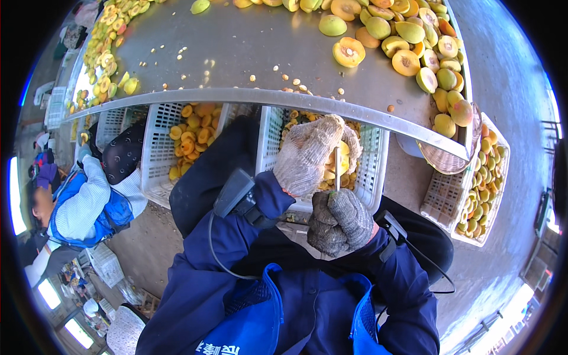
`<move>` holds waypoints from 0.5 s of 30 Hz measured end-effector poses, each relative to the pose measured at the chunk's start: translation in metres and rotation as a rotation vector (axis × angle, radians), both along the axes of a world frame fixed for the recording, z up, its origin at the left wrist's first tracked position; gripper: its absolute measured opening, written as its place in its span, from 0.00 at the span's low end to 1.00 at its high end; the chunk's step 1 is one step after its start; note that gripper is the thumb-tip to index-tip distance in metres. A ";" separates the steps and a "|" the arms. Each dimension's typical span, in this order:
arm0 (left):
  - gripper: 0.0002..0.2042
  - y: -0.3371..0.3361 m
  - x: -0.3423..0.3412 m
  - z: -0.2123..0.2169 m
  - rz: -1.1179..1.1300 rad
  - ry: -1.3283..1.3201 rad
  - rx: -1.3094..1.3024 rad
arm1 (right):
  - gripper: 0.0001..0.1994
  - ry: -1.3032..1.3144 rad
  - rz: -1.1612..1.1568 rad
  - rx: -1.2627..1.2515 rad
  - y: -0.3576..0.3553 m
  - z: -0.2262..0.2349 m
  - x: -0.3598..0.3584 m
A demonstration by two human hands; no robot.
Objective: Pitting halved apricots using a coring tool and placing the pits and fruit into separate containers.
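Note:
My left hand (310, 155), in a worn off-white knitted glove, is closed around a yellow stone fruit (345, 155), mostly hidden by the fingers. In a dark grey knitted glove, my right hand (340, 222) grips a small knife (338, 170) whose narrow blade points up toward the fruit. The blade overlaps the fruit in view; whether it cuts in, I cannot tell. Both hands are above a white plastic crate (378, 168) of cut yellow fruit, between my knees and just below the metal table's edge.
The metal table (225, 53) carries whole and halved fruit (405, 62) and scattered pits. A second white crate (158, 142) of orange halves stands left. At right are a wicker basket (447, 157) and a crate (496, 201) of greenish-yellow fruit. A co-worker (89, 201) sits at far left.

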State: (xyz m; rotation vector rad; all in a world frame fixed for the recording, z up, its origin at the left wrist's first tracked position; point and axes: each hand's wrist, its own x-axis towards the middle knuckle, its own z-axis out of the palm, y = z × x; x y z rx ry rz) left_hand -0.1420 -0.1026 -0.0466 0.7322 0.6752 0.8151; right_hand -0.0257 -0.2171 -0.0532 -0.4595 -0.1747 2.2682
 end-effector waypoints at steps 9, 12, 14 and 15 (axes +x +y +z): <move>0.18 0.004 -0.015 -0.038 -0.206 0.131 0.170 | 0.25 -0.215 0.032 -0.028 -0.001 0.020 -0.006; 0.17 0.000 -0.017 -0.051 -0.203 0.235 0.205 | 0.24 0.127 0.007 -0.046 -0.002 0.013 -0.008; 0.15 0.001 -0.010 -0.047 -0.089 0.250 0.182 | 0.24 0.183 0.007 -0.015 -0.002 0.013 -0.012; 0.14 0.002 -0.004 -0.043 -0.022 0.257 0.169 | 0.25 -0.187 -0.032 0.179 -0.007 0.009 -0.015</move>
